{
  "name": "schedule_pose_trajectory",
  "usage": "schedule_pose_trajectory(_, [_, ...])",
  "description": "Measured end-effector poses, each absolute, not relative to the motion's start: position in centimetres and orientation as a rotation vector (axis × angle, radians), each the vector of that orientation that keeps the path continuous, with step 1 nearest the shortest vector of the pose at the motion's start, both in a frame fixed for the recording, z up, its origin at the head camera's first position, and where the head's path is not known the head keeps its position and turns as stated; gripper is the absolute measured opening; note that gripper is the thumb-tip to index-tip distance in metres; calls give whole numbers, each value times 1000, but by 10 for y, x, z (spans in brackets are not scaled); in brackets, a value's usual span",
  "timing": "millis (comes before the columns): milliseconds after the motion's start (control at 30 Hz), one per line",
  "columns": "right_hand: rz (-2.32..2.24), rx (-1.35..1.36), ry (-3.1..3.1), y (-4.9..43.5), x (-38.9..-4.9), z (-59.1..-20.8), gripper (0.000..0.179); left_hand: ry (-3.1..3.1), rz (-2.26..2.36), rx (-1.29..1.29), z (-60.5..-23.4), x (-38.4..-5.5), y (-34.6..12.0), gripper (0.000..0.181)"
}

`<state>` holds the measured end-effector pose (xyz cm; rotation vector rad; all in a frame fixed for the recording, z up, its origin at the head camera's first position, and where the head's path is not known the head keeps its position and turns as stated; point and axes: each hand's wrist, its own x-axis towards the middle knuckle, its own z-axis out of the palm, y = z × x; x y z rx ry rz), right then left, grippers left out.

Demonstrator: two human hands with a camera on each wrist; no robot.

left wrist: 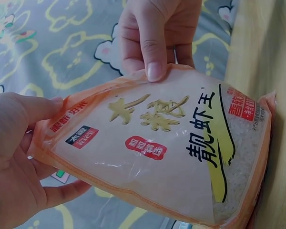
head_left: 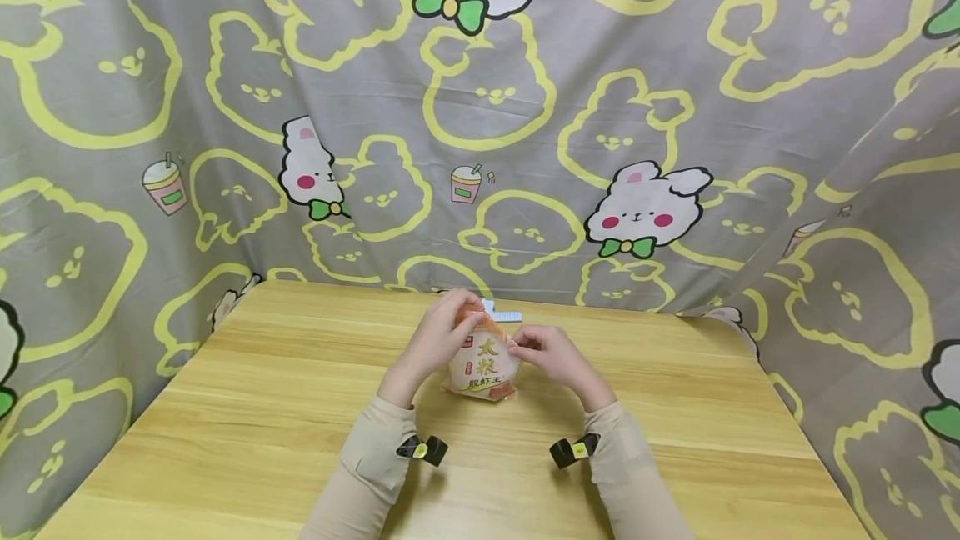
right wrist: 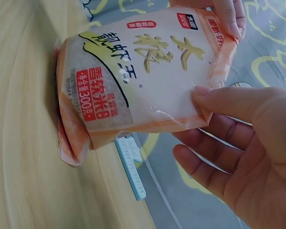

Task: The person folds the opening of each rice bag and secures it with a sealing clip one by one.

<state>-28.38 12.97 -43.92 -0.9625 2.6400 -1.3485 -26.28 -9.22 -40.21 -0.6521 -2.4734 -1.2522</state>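
Patterned fabric (head_left: 517, 173) is hanging behind the worktop (head_left: 225, 407) — the left hand (head_left: 440, 330) and right hand (head_left: 553, 355) are pinching a rice bag (head_left: 483, 369), a pale-blue object (head_left: 509, 317) lying beyond.

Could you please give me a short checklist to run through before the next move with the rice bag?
1. Left hand on the bag: ok, it pinches the top end of the orange-and-white printed plastic rice bag.
2. Right hand on the bag: ok, its thumb and fingers hold the side edge near the top.
3. Bag supported: ok, its bottom end appears to rest on the light-brown wood-grain table.
4. Top seal intact: cannot tell, fingers cover part of that end.
5. Long light-blue plastic piece out of the grip: ok, it lies behind the bag, held by neither hand.
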Motion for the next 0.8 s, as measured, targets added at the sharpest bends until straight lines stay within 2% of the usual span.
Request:
schedule_pose_trajectory(533, [-1278,-915,2632,141,-285,-436,12,-2444,-1284,-672,-403,-263,-92,7])
schedule_pose_trajectory(800, [-1407,-903,2664,132,-282,-437,16,-2444,-1312,-682,-403,-262,-91,6])
